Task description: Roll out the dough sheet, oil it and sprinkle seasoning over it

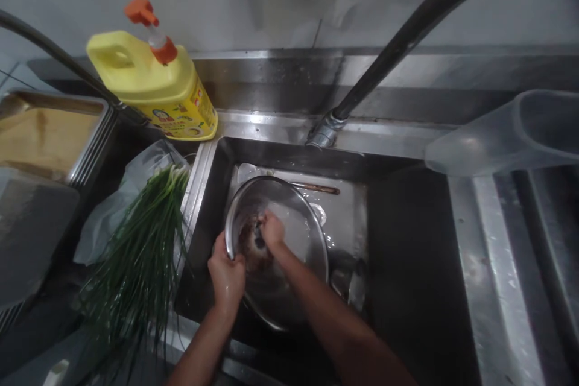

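Observation:
A round steel bowl (296, 226) is tilted inside the steel sink (402, 241). My left hand (227, 274) grips the bowl's near-left rim. Inside the bowl, my right hand (272, 230) is closed on a dark scrubber pressed against the wet, reddish-stained inner wall. Both forearms reach in from the bottom edge of the view.
A yellow pump bottle (156, 81) stands on the back ledge. Green onions (145, 247) lie on a plastic bag left of the sink. A metal tray (85, 151) sits far left. The tap pipe (389, 51) slants overhead. A clear plastic jug (511, 132) lies at right. More dishes (346, 277) rest under the bowl.

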Demonstrator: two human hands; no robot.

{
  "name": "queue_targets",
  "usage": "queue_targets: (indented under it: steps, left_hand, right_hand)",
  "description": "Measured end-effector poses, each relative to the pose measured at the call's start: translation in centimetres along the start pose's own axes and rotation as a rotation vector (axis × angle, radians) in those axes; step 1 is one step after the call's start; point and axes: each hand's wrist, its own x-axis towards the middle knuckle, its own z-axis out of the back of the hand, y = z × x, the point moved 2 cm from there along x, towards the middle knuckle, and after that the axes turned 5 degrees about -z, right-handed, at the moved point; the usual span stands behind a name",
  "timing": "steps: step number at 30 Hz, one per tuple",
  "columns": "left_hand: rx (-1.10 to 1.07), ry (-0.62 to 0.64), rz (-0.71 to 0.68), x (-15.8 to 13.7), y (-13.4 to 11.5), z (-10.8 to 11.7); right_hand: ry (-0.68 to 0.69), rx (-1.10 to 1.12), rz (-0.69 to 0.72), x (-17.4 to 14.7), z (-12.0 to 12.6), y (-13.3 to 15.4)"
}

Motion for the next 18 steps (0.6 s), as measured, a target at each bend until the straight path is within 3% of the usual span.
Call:
queue_targets:
  steps: [2,6,10,15,18]
  left_hand:
    - [0.014,-0.010,-0.003,0.1,-0.3,0.1]
    - [0.015,-0.003,-0.005,0.1,-0.2,0.2]
    - [0.018,-0.013,-0.001,-0.3,-0.1,0.2]
    - [-0.003,-0.011,-0.008,-0.6,-0.3,0.2]
    - [0.004,-0.031,-0.006,-0.7,-0.2,0.2]
  right_hand:
    - [-0.014,0.004,-0.012,0.0,-0.3,0.6]
    - [-0.004,0.061,0.250,-0.8,-0.9,2.3]
    - [-0.029,0.043,-0.007,-0.2,-0.2,1.8]
    - [0.020,0.056,0.169,-0.7,0.0,2.0]
    - [0.012,0.029,0.026,-0.7,0.2,2.1]
